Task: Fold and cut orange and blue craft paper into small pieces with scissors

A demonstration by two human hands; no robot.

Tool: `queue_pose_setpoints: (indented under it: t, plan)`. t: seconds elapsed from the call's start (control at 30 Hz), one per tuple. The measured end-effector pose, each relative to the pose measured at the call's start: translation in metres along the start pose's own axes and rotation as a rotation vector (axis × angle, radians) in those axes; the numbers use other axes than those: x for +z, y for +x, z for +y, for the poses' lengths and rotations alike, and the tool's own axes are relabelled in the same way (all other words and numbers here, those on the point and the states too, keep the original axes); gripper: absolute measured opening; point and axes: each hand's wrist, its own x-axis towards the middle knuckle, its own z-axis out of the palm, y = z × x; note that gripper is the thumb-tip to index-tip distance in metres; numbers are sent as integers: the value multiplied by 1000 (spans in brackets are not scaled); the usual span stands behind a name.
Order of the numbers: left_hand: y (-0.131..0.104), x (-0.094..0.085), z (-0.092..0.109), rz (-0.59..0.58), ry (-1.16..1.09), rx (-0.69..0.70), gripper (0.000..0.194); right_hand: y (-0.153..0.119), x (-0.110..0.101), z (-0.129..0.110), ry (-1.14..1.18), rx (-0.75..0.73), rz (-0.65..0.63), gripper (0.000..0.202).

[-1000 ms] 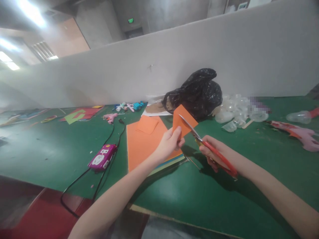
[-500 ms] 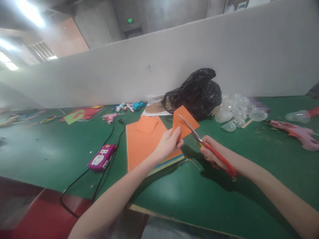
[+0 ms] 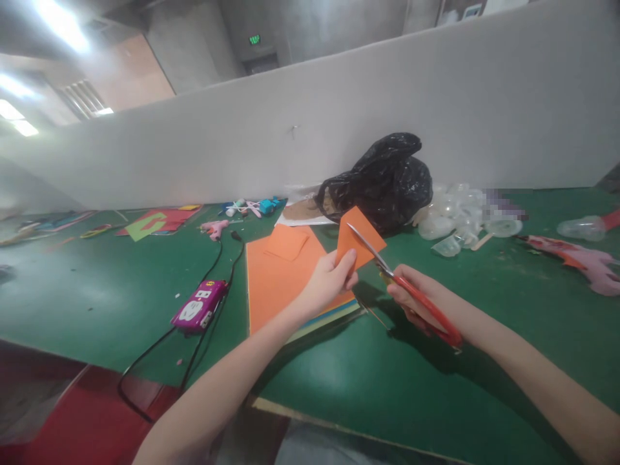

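Observation:
My left hand (image 3: 332,281) pinches an orange piece of paper (image 3: 364,234) by its lower left side, thumb in front. Red-handled scissors (image 3: 421,298) are gripped in my right hand (image 3: 411,298), and one blade lies across the face of that piece. The other blade is mostly hidden behind the paper. Under my left wrist is a stack of coloured paper (image 3: 271,290), orange on top with blue and pale green edges showing below. Smaller orange pieces (image 3: 287,244) rest on the stack.
A purple power strip (image 3: 201,307) with black cords lies left on the green table (image 3: 349,387). Behind stands a black plastic bag (image 3: 387,181), with clear plastic cups (image 3: 455,219) beside it. Pink glue guns (image 3: 576,258) (image 3: 214,228) lie right and left. A grey partition (image 3: 194,148) borders the back.
The orange piece has turned slightly in my left hand, its right corner shifting a little left. Both hands keep their grips, and the scissors stay almost where they were.

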Motion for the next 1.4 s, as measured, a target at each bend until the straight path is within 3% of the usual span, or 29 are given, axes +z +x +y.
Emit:
queue_pose_setpoints:
  t: [0.37, 0.47, 0.97, 1.2, 1.4]
  plan:
    - [-2, 2, -3, -40, -14, -3, 48, 4, -5, 18, -62, -150, -41, 45]
    - [-1, 1, -8, -54, -29, 15, 47, 5, -4, 24, -40, -131, -45, 44]
    - [-2, 5, -10, -70, -33, -8, 46, -1, 4, -3, -9, -90, -13, 50]
    - [-3, 4, -5, -88, -60, -18, 45, 2, 4, 2, 30, -87, -27, 52]
    - [-5, 2, -2, -106, -68, -2, 46, 0, -4, 8, -72, -133, -48, 47]
